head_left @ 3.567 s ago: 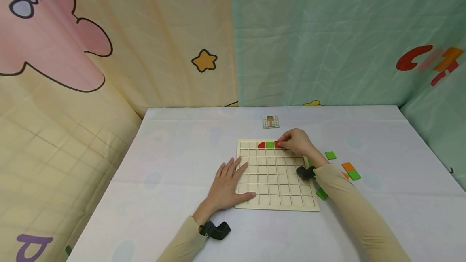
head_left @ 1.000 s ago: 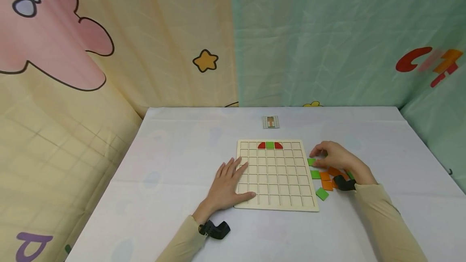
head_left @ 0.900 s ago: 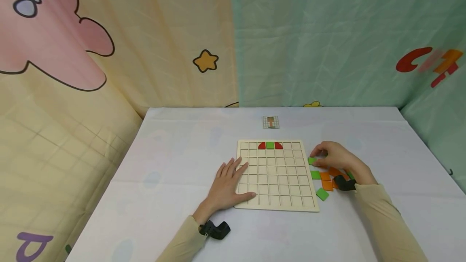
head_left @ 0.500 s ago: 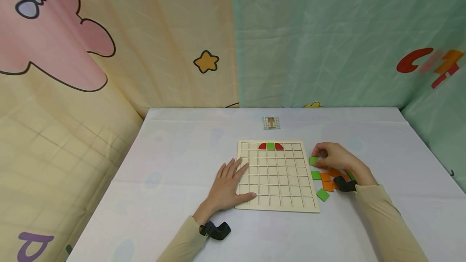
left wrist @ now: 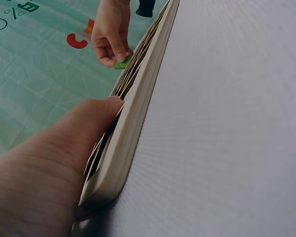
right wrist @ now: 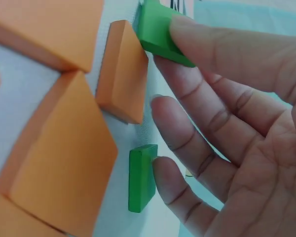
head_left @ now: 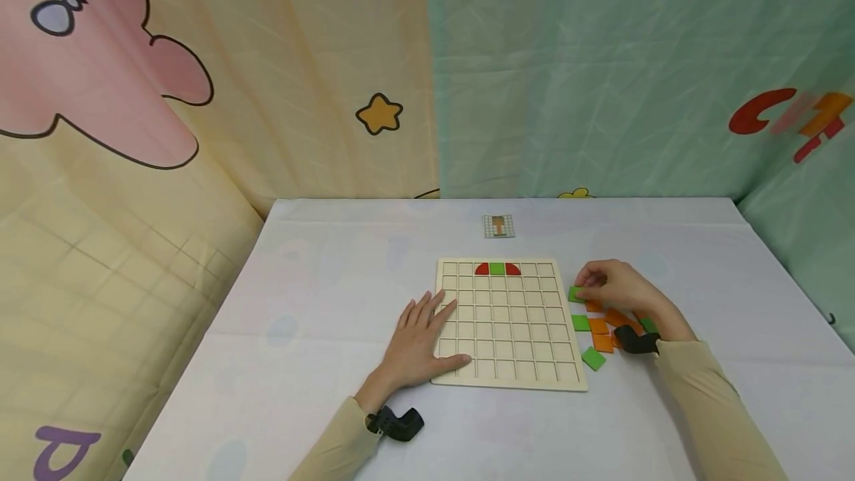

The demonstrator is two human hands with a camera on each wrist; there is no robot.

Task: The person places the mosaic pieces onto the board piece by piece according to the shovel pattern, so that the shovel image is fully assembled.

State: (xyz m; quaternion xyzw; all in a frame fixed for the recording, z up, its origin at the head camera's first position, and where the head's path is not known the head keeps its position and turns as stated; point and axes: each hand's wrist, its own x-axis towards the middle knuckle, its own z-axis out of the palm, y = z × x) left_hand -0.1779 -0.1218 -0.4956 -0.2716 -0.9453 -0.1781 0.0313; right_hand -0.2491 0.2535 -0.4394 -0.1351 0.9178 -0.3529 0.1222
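Observation:
My left hand (head_left: 414, 344) rests spread on the left edge of a pale wooden grid board (head_left: 514, 332), its thumb (left wrist: 96, 111) lying across the near left corner. In the board's far row, a green square tile (head_left: 497, 269) sits between two red quarter-round tiles (head_left: 513, 269). My right hand (head_left: 617, 284), just off the board's right side, pinches another green square tile (right wrist: 155, 29) between thumb and index finger. Its other fingers are loosely bent over the loose tiles, the little finger close to a small green tile (right wrist: 143, 177).
Right of the board lie loose orange tiles (head_left: 603, 344) and green tiles (head_left: 592, 358), partly hidden under my right wrist. Behind the board is a small card (head_left: 499, 226) printed with a gridded picture. Patterned curtains (head_left: 601, 80) hang beyond the white table's (head_left: 320, 258) far edge.
My right hand has let go of a red tile in the far row and moved right to the loose tiles, where it now pinches a green one. The left hand has stayed put.

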